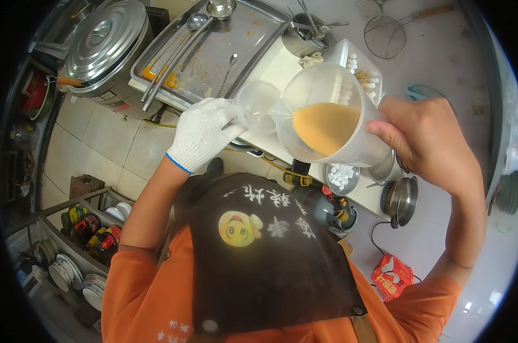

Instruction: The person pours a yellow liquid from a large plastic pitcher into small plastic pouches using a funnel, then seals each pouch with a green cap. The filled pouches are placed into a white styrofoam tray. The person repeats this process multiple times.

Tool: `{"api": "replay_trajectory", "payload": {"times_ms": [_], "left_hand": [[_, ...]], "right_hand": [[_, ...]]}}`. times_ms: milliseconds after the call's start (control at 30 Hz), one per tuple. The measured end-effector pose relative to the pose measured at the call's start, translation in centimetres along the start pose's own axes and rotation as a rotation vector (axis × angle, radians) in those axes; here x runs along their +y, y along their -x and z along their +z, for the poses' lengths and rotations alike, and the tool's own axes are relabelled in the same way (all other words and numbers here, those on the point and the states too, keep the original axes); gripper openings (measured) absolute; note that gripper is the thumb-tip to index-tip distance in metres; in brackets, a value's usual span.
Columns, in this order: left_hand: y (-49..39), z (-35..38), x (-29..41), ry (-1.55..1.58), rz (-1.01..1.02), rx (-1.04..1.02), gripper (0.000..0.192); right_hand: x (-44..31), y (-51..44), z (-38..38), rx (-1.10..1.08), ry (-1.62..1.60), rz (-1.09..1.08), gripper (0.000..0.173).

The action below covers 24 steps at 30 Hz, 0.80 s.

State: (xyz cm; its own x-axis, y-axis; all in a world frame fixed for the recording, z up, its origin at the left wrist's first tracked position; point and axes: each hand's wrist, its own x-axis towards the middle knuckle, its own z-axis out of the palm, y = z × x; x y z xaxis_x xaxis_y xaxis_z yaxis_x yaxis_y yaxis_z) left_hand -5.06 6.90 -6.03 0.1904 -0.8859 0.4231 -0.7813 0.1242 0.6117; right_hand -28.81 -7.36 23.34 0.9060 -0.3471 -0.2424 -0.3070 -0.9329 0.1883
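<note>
My right hand (426, 137), bare, grips the handle side of a large translucent plastic jug (372, 145). Tan liquid (327, 128) sits inside the jug, which is tilted with its spout to the left. My left hand (207, 133) wears a white knit glove with a blue cuff edge. Its fingers hold a smaller clear plastic vessel (259, 100) at its near side. The jug's spout overlaps the rim of that vessel in view; I cannot tell whether liquid is flowing. Both vessels are over a white counter (265, 64).
A stained metal tray (207, 55) holds two long ladles and a twisted spoon. Nearby are a lidded steel pot (108, 38), a utensil pot (306, 40), a white container of rods (342, 49) and a bowl of white cubes (341, 178). A gas cylinder (323, 206) stands below.
</note>
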Motion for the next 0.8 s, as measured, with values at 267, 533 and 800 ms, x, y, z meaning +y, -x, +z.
{"api": "replay_trajectory", "payload": {"times_ms": [267,533,800], "left_hand": [[-0.6,0.6,-0.7,-0.039,0.039,-0.042,0.029],[-1.2,0.8,-0.5,-0.04,-0.016,-0.096,0.032],[-1.3,1.1,-1.0,-0.021,0.004,-0.075,0.033]], "right_hand": [[0.5,-0.4,-1.0,-0.045,0.03,-0.005,0.038],[0.7,-1.1,-1.5,-0.045,0.038,-0.029,0.039],[1.2,-1.6,-1.4,-0.038,0.006,-0.024,0.039]]}}
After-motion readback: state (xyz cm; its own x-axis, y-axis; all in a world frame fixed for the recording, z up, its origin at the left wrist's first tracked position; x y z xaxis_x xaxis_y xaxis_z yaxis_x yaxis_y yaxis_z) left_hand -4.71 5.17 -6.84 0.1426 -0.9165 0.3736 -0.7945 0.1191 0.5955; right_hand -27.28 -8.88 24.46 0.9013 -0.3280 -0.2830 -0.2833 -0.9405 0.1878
